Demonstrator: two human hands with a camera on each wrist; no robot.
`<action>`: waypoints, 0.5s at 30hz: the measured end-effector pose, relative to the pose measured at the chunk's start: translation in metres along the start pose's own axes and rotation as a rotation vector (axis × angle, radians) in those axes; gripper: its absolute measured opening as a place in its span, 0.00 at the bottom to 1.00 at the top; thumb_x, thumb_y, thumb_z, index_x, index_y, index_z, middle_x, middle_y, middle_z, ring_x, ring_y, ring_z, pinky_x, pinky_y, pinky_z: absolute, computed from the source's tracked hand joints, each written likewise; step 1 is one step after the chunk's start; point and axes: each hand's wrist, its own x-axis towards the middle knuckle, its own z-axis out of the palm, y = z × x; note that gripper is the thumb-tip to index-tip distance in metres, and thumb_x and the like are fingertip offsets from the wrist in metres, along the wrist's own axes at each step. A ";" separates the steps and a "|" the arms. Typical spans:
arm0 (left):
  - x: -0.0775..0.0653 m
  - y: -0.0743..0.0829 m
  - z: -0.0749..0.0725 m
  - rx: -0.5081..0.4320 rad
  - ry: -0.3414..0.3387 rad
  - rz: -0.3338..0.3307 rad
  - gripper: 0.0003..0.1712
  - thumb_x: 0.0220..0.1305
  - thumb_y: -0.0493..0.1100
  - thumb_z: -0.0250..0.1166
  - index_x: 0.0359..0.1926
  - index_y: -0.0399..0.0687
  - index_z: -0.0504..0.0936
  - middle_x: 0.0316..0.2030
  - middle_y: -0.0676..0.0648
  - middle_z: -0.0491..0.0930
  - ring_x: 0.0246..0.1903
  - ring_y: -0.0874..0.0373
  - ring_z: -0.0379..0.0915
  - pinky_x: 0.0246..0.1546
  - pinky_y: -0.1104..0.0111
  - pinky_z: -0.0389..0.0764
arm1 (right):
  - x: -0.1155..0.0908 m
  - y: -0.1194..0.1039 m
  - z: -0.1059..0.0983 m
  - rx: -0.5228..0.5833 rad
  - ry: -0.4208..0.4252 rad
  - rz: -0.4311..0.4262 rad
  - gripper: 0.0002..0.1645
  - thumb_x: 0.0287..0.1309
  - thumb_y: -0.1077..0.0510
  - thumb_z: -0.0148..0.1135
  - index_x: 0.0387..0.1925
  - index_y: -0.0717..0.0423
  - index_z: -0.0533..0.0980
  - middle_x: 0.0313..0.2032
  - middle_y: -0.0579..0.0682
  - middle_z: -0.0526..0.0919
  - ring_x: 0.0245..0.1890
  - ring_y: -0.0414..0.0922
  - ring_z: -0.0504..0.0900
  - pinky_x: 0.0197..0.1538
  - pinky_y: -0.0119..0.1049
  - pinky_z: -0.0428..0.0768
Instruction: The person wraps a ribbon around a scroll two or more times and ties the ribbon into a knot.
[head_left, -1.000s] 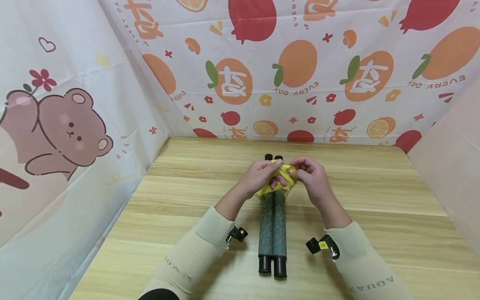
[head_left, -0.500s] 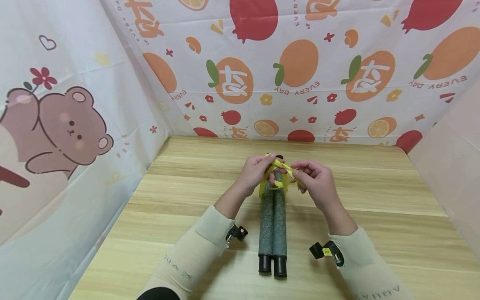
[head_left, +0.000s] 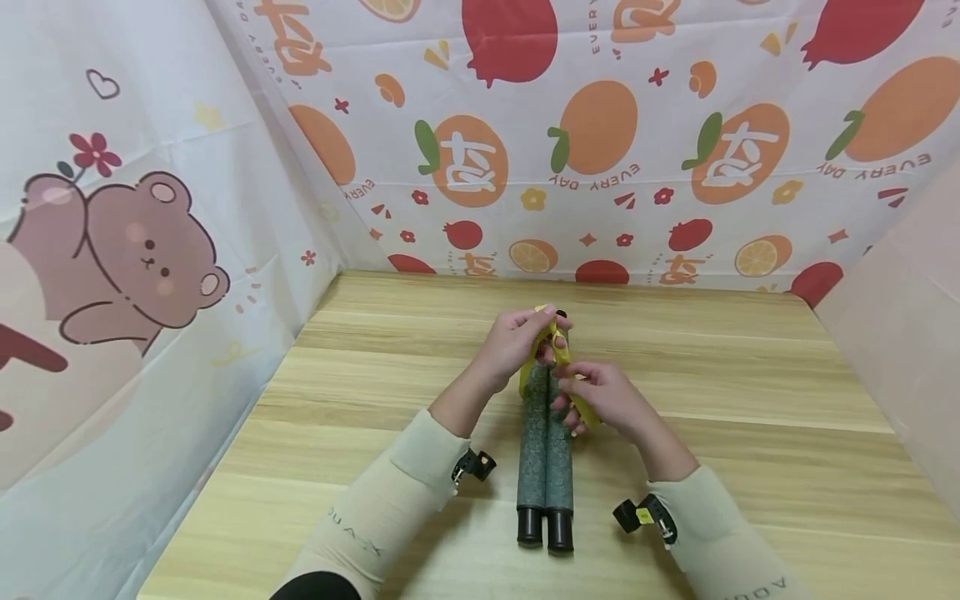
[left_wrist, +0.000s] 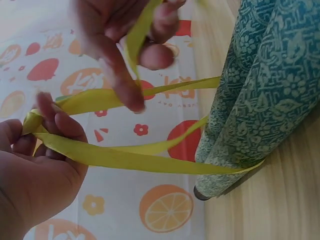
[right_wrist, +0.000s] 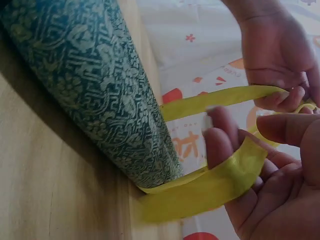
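Note:
A scroll rolled from both ends (head_left: 546,467) lies lengthwise on the table, its two green patterned rolls side by side with dark end knobs. Around its far part runs a yellow ribbon (left_wrist: 130,159), which stands in a loose loop above the rolls in the left wrist view. My left hand (head_left: 510,348) pinches the ribbon where its strands cross, between thumb and fingers. To the right and a little nearer, my right hand (head_left: 603,396) holds a loose length of ribbon (right_wrist: 220,185) that trails over its fingers. The hands partly hide the scroll's far end.
A wood-grain table (head_left: 360,450) carries the scroll. Printed cloth (head_left: 525,208) hangs behind the table's back edge and along the left side. Each sleeve has a small black camera (head_left: 474,466) strapped at the wrist.
My right hand has drawn the ribbon from a stretched position beside the left hand down and nearer, over the right roll. The left hand keeps its pinch and has moved only slightly.

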 end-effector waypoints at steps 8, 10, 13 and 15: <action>-0.003 0.003 -0.002 0.385 0.043 0.169 0.27 0.75 0.54 0.53 0.28 0.39 0.85 0.41 0.48 0.86 0.34 0.55 0.79 0.35 0.63 0.82 | 0.001 0.002 -0.001 -0.200 0.273 -0.132 0.19 0.69 0.48 0.57 0.45 0.61 0.77 0.39 0.61 0.80 0.38 0.55 0.80 0.39 0.50 0.83; -0.005 0.003 -0.002 0.483 0.051 0.201 0.25 0.75 0.54 0.53 0.32 0.43 0.87 0.42 0.50 0.85 0.38 0.58 0.78 0.38 0.65 0.81 | 0.004 0.000 -0.001 -0.213 0.357 -0.177 0.20 0.69 0.45 0.56 0.45 0.58 0.77 0.40 0.59 0.80 0.40 0.54 0.78 0.41 0.49 0.83; -0.007 0.004 -0.002 0.593 0.052 0.237 0.22 0.74 0.54 0.54 0.37 0.47 0.88 0.41 0.50 0.81 0.39 0.59 0.75 0.37 0.66 0.78 | 0.009 -0.005 0.000 -0.194 0.415 -0.241 0.22 0.71 0.43 0.54 0.48 0.56 0.77 0.43 0.56 0.80 0.42 0.52 0.77 0.44 0.46 0.82; -0.008 0.003 0.000 0.626 0.042 0.262 0.22 0.74 0.54 0.54 0.36 0.44 0.88 0.39 0.49 0.79 0.38 0.58 0.72 0.36 0.67 0.76 | 0.011 -0.009 0.001 -0.159 0.418 -0.268 0.22 0.72 0.43 0.52 0.50 0.56 0.77 0.46 0.56 0.81 0.45 0.51 0.78 0.47 0.46 0.81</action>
